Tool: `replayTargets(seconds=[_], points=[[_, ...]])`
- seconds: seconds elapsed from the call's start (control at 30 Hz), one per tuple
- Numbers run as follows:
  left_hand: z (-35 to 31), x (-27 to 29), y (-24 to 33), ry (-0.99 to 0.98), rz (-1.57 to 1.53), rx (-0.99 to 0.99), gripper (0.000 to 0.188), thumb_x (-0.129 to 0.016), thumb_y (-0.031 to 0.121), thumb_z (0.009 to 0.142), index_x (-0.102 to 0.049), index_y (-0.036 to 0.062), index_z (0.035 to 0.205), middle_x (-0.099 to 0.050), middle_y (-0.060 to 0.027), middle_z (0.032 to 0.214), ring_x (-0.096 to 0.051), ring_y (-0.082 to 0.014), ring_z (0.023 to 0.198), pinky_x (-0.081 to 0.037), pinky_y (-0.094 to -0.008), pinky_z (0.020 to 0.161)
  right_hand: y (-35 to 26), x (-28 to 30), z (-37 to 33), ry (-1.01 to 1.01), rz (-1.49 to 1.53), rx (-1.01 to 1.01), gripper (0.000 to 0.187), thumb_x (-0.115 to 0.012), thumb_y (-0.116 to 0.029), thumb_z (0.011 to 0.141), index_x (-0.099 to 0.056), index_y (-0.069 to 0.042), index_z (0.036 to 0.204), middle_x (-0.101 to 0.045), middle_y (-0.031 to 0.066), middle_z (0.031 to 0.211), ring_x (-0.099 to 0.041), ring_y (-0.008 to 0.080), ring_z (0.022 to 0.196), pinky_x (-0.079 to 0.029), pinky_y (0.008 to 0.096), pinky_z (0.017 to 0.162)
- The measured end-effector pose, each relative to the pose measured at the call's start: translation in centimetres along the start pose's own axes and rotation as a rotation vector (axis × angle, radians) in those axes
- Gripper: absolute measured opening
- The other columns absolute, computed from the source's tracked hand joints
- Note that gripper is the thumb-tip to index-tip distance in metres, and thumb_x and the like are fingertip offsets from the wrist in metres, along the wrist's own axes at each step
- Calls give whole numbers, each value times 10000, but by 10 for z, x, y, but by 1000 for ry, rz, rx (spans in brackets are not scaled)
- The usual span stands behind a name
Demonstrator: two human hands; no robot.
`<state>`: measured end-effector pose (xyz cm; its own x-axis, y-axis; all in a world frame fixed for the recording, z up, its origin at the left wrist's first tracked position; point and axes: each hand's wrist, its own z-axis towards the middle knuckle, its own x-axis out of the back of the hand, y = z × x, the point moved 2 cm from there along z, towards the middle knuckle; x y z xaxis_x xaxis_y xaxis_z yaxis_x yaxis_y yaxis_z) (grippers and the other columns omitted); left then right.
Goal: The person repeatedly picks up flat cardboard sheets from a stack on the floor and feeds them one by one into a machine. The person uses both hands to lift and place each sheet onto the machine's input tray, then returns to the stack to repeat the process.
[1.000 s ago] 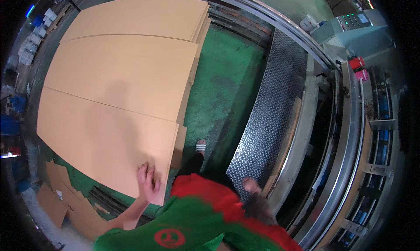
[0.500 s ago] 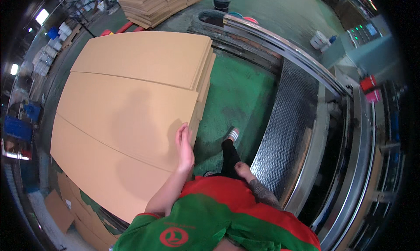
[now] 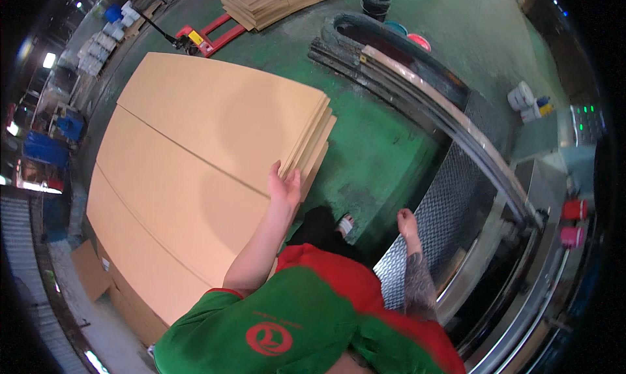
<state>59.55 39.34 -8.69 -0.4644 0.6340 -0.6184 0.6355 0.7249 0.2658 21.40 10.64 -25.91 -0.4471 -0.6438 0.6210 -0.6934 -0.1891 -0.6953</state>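
Head view, and there's the left hand (image 3: 285,187), fingers parted and loosely bent, nothing visibly pinched, right at the edge of the cardboard stack (image 3: 163,172)! That stack spreads left of these fingers and on beyond them, its layered edges (image 3: 319,136) showing just past the fingertips. Across the gap, the right hand (image 3: 407,224) hangs apart from the board, near the treadplate (image 3: 450,191); its fingers curl inward, no object showing, though how tightly they close I can't tell.

Handling? One sheet looks light for its breadth, stiffish but likely to bow, easily creased at the corners; several together would weigh up, and smooth faces could slide. Best hold, I'd judge: the open edge by the left fingers, thumb above, fingertips beneath.

Blind spots, then: the left palm's underside is hidden, so contact stays unsettled. Forearm (image 3: 257,250) and shirt (image 3: 212,315) cover the near corner.
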Motion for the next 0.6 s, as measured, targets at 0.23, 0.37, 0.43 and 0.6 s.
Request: replayTargets(seconds=[0.23,0.37,0.43,0.6], points=[[29,-7,-7,60,-173,-89,698,-759,360,957,-422,-26,1432,-454,-249,1416,-552,-336,1217,-541,-412,1076,-83,-2,30,-153,145,58,292,-642,-187,1023,-674,9,1236,-756,172,1066,-730,253,1023,-559,365,920],[27,-8,-13,259,-442,-125,746,-798,385,920,-416,-32,1407,-467,-204,1424,-550,-332,1253,-538,-409,1071,-145,-2,69,-460,408,77,286,-591,-131,1066,-618,18,1308,-744,123,1139,-710,189,1058,-556,316,908],[24,-18,-26,248,-542,-176,753,-819,393,897,-430,-38,1376,-479,-182,1399,-553,-320,1242,-539,-405,1069,-184,17,108,-584,209,96,313,-590,-121,1059,-602,10,1342,-737,120,1174,-701,185,1077,-546,305,927],[30,-41,-35,391,-772,-227,732,-874,408,841,-478,17,1318,-503,-148,1280,-565,-256,1066,-576,-361,929,-309,41,220,-591,-261,406,408,-621,-112,1014,-572,-37,1412,-692,137,1283,-694,213,1078,-568,355,911]])
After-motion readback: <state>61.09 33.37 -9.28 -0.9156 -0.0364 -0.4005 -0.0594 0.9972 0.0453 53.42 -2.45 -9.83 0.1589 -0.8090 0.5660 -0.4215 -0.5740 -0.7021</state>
